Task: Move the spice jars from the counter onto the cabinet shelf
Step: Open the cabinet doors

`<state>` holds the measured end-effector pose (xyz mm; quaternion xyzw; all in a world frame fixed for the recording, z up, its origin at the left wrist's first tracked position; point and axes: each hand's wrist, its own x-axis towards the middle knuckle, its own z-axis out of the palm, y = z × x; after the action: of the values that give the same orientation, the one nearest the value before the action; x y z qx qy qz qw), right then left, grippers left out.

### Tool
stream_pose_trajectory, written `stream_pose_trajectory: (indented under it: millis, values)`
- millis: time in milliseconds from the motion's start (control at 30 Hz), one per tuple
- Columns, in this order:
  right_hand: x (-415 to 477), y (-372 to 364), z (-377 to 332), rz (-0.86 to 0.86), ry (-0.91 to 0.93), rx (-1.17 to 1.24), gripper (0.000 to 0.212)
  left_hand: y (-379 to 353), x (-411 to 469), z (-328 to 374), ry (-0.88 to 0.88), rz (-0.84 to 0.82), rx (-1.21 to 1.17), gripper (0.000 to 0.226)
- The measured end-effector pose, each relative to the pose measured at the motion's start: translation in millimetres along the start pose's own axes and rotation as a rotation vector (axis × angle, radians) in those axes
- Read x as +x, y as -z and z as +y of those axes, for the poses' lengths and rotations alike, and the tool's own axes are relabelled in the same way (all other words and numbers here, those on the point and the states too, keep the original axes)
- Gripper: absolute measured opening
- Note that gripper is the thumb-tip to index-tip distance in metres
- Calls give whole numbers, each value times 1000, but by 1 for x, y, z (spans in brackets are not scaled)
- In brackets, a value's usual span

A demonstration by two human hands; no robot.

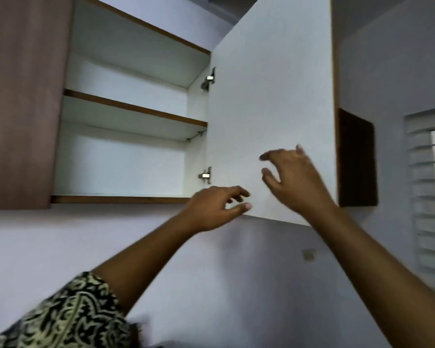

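I'm looking up at a wall cabinet (126, 151) with a brown closed door (23, 101) at left and white shelves (133, 110) edged in wood. Its white door (274, 96) stands swung open on two metal hinges (206, 175). My left hand (217, 208), fingers loosely spread, holds nothing at the door's lower edge. My right hand (295, 179), spread wide, hovers against the door face. Farther right is a louvred window (430, 187). I can't see any spice jars.

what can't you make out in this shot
- Spice jars and counter: out of the head view, below the bottom edge.
- Left hand and right hand: motion-blurred; contact with the cabinet door is unclear.
- Top of the upper shelf: hidden by its front edge.
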<state>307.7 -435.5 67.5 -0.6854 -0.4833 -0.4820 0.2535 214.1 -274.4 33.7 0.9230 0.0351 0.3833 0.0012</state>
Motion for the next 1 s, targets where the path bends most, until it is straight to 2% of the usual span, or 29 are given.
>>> stream_pose_trajectory:
  millis: [33, 100, 233, 333, 467, 567, 700, 867, 933, 1000]
  values:
    - [0, -20, -20, -34, -16, 169, 30, 16, -8, -21, 34, -20, 172, 36]
    - [7, -67, -69, -204, -76, 510, 25, 50, -21, -69, 123, -89, 469, 35]
    - [33, -156, -173, -543, -159, 1013, 25, 117, -37, -168, 298, -330, 939, 39]
    - [61, -204, -243, -616, -199, 1226, 31, 156, -46, -230, 292, -538, 1222, 41]
    - [97, -247, -313, -649, -315, 1446, 43, 193, -52, -278, 206, -681, 1457, 38]
    - [112, -265, -345, -654, -381, 1569, 45, 210, -59, -297, 137, -724, 1557, 40]
    - [117, -265, -360, -660, -414, 1717, 36, 220, -67, -297, 27, -697, 1536, 43]
    - [104, -243, -351, -565, -420, 1849, 24, 236, -92, -269, -101, -501, 1423, 52]
    - [93, -227, -352, -564, -338, 1933, 17, 251, -111, -246, -166, -410, 1387, 63]
    - [82, -206, -357, -579, -224, 2001, 9, 268, -133, -217, -239, -315, 1330, 58]
